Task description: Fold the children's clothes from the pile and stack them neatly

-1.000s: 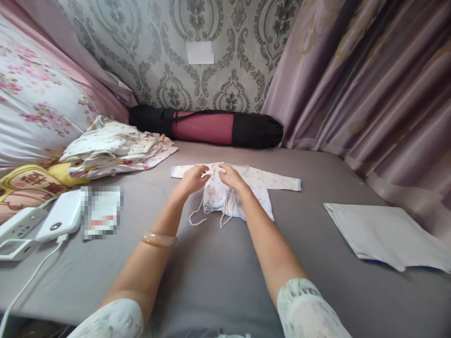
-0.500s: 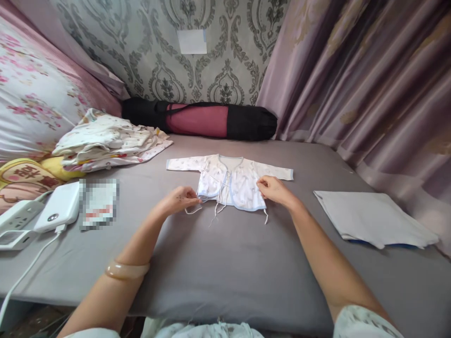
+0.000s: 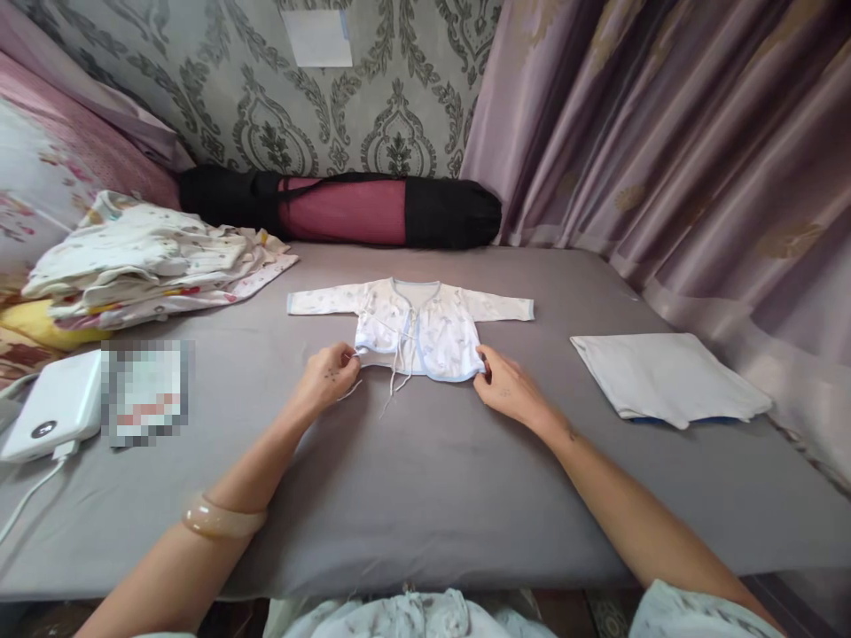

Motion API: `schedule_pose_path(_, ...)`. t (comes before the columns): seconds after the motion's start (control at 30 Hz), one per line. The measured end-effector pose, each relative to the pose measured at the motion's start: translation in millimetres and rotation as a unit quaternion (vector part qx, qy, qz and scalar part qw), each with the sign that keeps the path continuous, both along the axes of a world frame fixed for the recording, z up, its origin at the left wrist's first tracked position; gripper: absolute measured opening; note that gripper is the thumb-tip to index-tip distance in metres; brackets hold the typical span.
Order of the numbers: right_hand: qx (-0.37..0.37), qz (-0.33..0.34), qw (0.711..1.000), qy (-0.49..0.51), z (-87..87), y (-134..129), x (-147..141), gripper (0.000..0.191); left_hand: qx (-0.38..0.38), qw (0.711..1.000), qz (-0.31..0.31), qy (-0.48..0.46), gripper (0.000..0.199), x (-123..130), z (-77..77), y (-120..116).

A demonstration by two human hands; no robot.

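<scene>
The left hand (image 3: 331,372) pinched one lower corner of the thin, printed cotton-like baby top (image 3: 448,341); the right hand (image 3: 506,383) pinched the opposite corner. Between and beyond both grips, it lay flat, sleeves outstretched, on smooth grey fabric (image 3: 399,496).

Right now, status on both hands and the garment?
Left hand: pinching hem corner. Right hand: gripping opposite corner. Baby shirt: spread flat, sleeves out. Nothing blocking it.

- Baby jacket (image 3: 448,341): white, faint print, pale-blue trim
- Bedsheet (image 3: 425,496): plain grey
- Carry bag (image 3: 342,211): black ends, dark-pink middle
- Wallpaper (image 3: 399,133): grey damask
- Curtain (image 3: 572,115): mauve, gold motifs
- Folded cloth (image 3: 671,372): off-white, blue underneath
- Power bank (image 3: 59,403): white
- Bangle (image 3: 222,518): cream, amber-tinged
</scene>
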State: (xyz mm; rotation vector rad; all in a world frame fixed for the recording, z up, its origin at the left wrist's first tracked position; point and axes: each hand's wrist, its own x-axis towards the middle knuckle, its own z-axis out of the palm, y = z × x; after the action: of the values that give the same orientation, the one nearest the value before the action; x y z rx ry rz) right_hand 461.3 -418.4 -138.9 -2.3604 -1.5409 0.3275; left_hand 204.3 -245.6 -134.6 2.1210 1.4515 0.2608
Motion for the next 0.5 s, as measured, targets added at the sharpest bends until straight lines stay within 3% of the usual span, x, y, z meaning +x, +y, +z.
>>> schedule_pose_path(0.1, -0.003, -0.04, 0.998, -0.046, 1.7, 2.0, -14.2, 0.038, 0.025, 1.0, 0.009, 0.009, 0.018, 6.3, -7.6, -2.8)
schedule_pose_path(0.23, -0.057, -0.043, 0.994, -0.088, 5.7, 5.5, -21.8, 0.039, 0.077, 0.995, -0.027, 0.056, 0.022, 8.2, -16.1, -0.1)
schedule_pose_path(0.37, -0.093, -0.016, 0.991, -0.099, 13.6, 5.1, -17.2, 0.04, 0.137, 0.978, -0.062, 0.141, 0.023, -0.8, -12.0, 2.6)
schedule_pose_path(0.5, -0.11, -0.008, 0.988, -0.106, 19.0, 3.2, -13.8, 0.035, 0.149, 0.965, -0.095, 0.192, 0.022, -7.6, -4.9, 0.8)
